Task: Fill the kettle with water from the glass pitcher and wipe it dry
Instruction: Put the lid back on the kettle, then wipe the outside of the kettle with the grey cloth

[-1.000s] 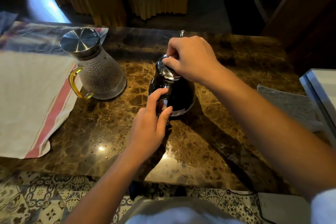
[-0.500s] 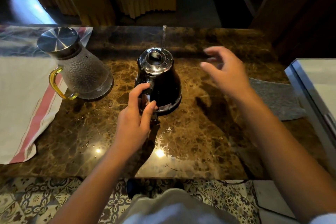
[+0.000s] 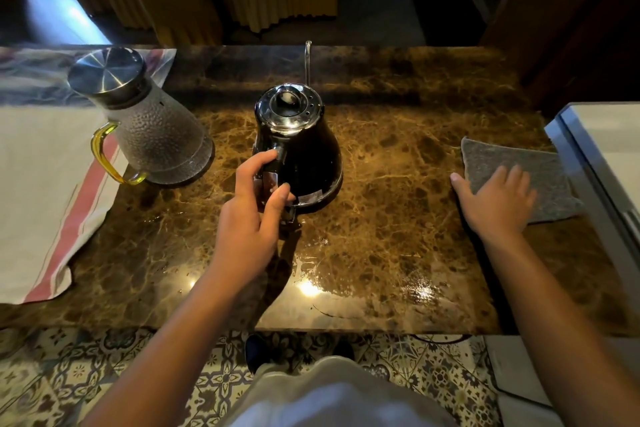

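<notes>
A black kettle [image 3: 308, 152] with a shiny metal lid and a thin gooseneck spout stands upright in the middle of the brown marble counter [image 3: 398, 239]. My left hand [image 3: 252, 215] is wrapped around its handle on the near side. A dimpled glass pitcher [image 3: 156, 135] with a steel lid and a yellow handle stands to the kettle's left. At the right lies a grey cloth [image 3: 540, 166]; my right hand [image 3: 498, 198] rests flat on its near left corner with the fingers spread.
A white towel with a red stripe [image 3: 45, 191] covers the counter's left end, under the pitcher's edge. A white, metal-edged surface [image 3: 602, 149] borders the counter on the right. Water glistens on the marble near the front edge. Patterned floor tiles lie below.
My right hand has left the kettle's lid, swung right and come down flat on the grey cloth. My left hand has stayed on the kettle's handle.
</notes>
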`<control>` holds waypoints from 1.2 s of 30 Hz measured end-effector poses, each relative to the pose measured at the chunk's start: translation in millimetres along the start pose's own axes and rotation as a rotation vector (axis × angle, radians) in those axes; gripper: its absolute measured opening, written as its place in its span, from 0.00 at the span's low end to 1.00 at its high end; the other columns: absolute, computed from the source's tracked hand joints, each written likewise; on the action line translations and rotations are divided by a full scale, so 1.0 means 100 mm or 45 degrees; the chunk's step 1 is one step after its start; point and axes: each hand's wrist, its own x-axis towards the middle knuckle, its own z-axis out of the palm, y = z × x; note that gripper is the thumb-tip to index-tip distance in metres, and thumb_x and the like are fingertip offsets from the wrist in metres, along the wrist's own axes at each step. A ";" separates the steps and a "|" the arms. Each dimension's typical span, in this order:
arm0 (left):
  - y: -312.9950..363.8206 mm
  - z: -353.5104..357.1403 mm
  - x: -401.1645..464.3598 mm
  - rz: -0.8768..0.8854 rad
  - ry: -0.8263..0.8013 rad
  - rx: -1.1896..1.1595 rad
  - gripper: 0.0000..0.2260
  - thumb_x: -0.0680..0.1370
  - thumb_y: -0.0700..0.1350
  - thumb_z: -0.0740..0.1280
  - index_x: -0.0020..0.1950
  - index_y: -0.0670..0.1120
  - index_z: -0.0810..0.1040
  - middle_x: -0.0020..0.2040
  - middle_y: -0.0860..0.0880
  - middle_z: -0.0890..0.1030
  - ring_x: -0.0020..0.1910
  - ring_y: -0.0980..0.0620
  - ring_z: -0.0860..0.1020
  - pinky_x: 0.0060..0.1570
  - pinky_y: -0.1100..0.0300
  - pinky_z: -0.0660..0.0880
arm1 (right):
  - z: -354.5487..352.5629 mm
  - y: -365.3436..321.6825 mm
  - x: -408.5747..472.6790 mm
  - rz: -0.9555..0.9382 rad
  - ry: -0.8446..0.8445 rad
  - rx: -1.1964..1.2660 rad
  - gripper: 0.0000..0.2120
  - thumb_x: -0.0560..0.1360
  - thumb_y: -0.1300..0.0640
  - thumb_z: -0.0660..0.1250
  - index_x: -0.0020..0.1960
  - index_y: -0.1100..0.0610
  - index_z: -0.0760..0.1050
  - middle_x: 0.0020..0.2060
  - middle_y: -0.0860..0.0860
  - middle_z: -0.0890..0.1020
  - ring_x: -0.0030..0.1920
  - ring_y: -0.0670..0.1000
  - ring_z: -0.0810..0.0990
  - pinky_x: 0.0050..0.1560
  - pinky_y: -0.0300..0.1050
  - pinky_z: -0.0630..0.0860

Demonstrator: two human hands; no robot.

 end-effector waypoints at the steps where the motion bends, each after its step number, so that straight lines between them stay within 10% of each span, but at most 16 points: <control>1: 0.00 0.00 0.00 -0.001 0.000 0.000 0.21 0.84 0.44 0.62 0.76 0.48 0.61 0.48 0.50 0.84 0.46 0.55 0.85 0.45 0.51 0.83 | 0.02 0.00 -0.02 -0.025 0.014 0.010 0.45 0.80 0.31 0.56 0.79 0.68 0.60 0.80 0.67 0.62 0.81 0.66 0.59 0.80 0.66 0.55; 12: -0.02 0.01 0.00 -0.007 -0.012 -0.016 0.22 0.84 0.44 0.62 0.77 0.50 0.60 0.49 0.50 0.84 0.49 0.58 0.84 0.48 0.62 0.81 | -0.03 -0.23 -0.18 -0.341 0.180 0.394 0.21 0.85 0.53 0.56 0.62 0.65 0.82 0.60 0.62 0.85 0.63 0.63 0.82 0.65 0.58 0.75; 22: -0.01 0.00 0.01 -0.012 -0.011 -0.019 0.21 0.84 0.44 0.62 0.77 0.49 0.61 0.49 0.50 0.84 0.49 0.57 0.84 0.48 0.57 0.82 | -0.58 -0.83 -0.30 0.430 -0.305 1.915 0.11 0.84 0.56 0.65 0.63 0.57 0.82 0.55 0.52 0.88 0.54 0.50 0.88 0.62 0.49 0.82; 27: 0.00 -0.01 0.01 -0.039 -0.029 -0.054 0.21 0.84 0.44 0.62 0.77 0.49 0.61 0.49 0.49 0.84 0.49 0.57 0.85 0.47 0.59 0.82 | -0.93 -1.26 -0.39 0.410 -0.441 2.310 0.05 0.83 0.58 0.68 0.52 0.56 0.82 0.38 0.50 0.90 0.41 0.47 0.89 0.41 0.41 0.84; 31: 0.02 -0.02 0.01 -0.045 -0.040 -0.066 0.21 0.84 0.43 0.63 0.76 0.48 0.62 0.49 0.49 0.85 0.48 0.56 0.85 0.47 0.61 0.82 | -1.15 -1.65 -0.48 0.274 -0.499 2.480 0.08 0.83 0.55 0.67 0.56 0.57 0.82 0.52 0.57 0.89 0.55 0.57 0.88 0.57 0.59 0.84; 36: 0.01 -0.03 0.01 -0.048 -0.046 -0.079 0.21 0.84 0.44 0.63 0.76 0.48 0.62 0.49 0.48 0.84 0.48 0.53 0.85 0.47 0.52 0.83 | -0.79 -2.05 -0.76 0.056 -0.585 2.231 0.11 0.85 0.51 0.64 0.54 0.52 0.85 0.53 0.51 0.89 0.58 0.51 0.86 0.63 0.50 0.82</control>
